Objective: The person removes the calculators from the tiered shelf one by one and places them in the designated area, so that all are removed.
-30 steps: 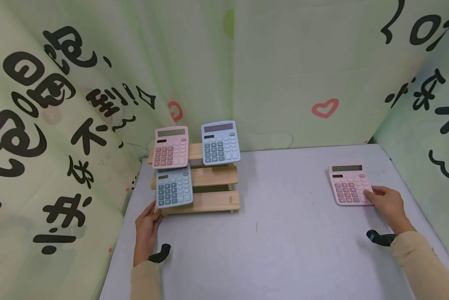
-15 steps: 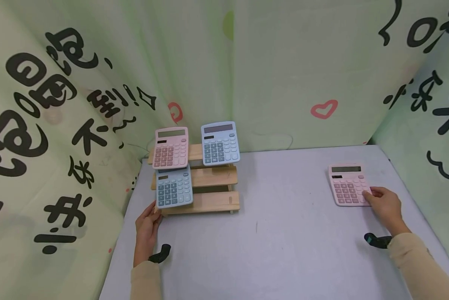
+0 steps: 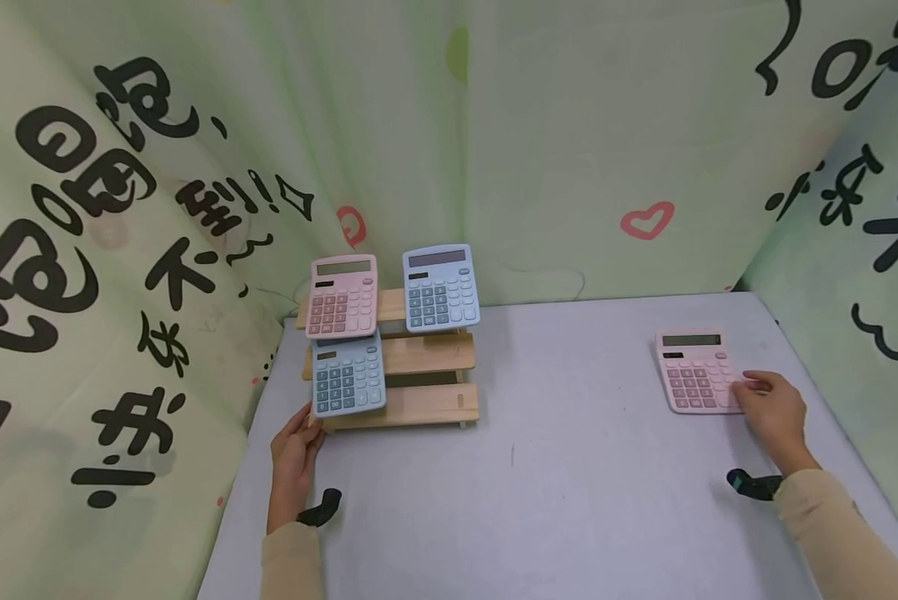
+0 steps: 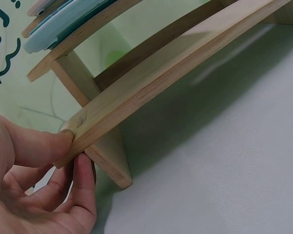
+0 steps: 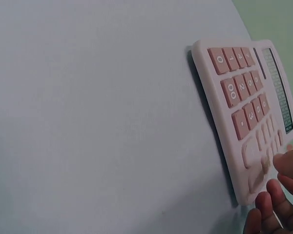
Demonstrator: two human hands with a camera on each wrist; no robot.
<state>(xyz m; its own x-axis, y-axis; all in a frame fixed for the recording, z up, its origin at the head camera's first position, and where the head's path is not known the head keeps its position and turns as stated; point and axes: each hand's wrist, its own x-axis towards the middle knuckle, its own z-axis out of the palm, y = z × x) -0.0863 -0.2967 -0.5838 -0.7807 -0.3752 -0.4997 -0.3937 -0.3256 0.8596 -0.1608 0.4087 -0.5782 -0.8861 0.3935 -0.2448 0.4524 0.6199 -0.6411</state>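
Note:
My left hand pinches the front left end of the lowest slat of a stepped wooden rack. In the left wrist view its thumb lies on top of the slat and the fingers are underneath. A pink calculator lies on the table at the right, its display lit. Beside its lower right edge is my right hand, thumb and fingers loosely bent and apart. The right wrist view has the thumb close over the keys, with fingertips right at the edge.
On the rack, another pink calculator and a blue calculator lean on the upper level. A second blue calculator leans lower left. Printed curtains enclose the white table at the back and sides.
The right thumb and fingers have loosened at the pink calculator's edge, and a gap shows between them. My left hand, the rack and its calculators keep their places.

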